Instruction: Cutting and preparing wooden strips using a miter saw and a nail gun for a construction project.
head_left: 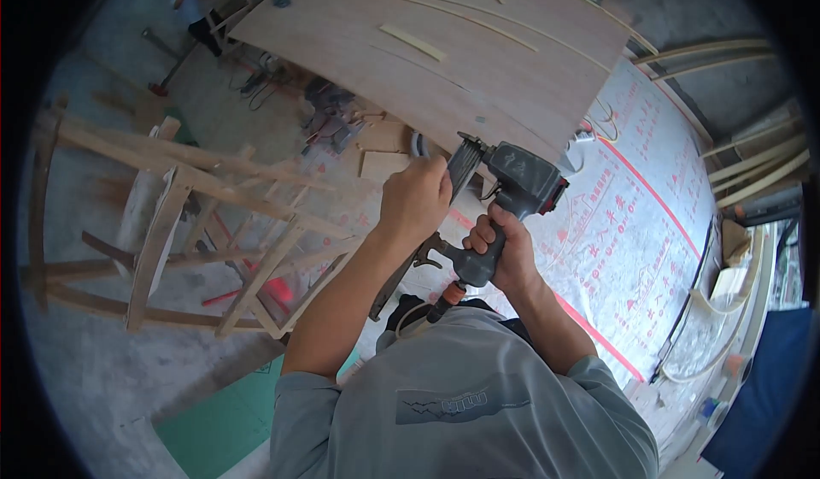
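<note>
In the middle of the view I hold a dark pneumatic nail gun (519, 171) tilted, with an air fitting and orange band at the bottom of its handle. My right hand (506, 248) is closed round the grip. My left hand (414, 197) is closed on the long ribbed magazine, just left of the gun's body. The nose points up toward a large plywood sheet (418, 52) with thin wooden strips lying on it. A pale hose hangs below the fitting near my waist.
A curved timber frame (171, 223) stands at left, above a green board (205, 428). Another person (195, 13) is at upper left. Tools (329, 116) lie under the plywood's edge. Printed protective sheeting (632, 248) covers the floor at right, beside bent strips (743, 171) and a blue object (760, 393).
</note>
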A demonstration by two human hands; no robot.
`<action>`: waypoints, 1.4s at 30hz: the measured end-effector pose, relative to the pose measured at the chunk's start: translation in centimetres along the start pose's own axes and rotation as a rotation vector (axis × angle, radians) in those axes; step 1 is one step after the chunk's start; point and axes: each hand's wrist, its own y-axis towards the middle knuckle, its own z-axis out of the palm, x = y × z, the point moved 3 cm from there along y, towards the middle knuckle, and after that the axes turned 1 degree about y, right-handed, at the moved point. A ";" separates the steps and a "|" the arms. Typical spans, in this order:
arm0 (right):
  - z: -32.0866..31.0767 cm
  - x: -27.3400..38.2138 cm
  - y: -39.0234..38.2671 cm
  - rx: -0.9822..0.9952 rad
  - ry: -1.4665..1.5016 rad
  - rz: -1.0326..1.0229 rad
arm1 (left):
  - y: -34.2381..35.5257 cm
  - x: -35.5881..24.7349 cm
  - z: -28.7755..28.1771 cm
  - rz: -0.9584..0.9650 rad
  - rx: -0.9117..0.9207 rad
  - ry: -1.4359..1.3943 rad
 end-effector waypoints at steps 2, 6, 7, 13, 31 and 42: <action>-1.0 -0.1 -0.4 -0.096 0.020 -0.008 | -0.7 -0.7 2.0 0.063 0.088 0.081; -3.4 0.1 -1.4 -0.168 0.080 -0.002 | -2.1 0.5 5.1 -0.021 0.160 -0.060; -4.1 0.3 -1.6 -0.214 0.115 0.004 | -2.5 1.4 5.7 -0.140 0.246 -0.201; -6.1 -0.2 -1.7 -0.184 0.243 0.016 | -4.5 3.6 10.0 -0.771 0.760 -0.886; -6.2 2.4 -0.3 -0.182 0.343 -0.033 | -4.9 1.8 4.9 -0.247 0.131 -0.779; -3.3 6.2 -0.3 -0.381 -0.145 -0.330 | -0.8 2.6 13.2 -0.534 0.008 -0.971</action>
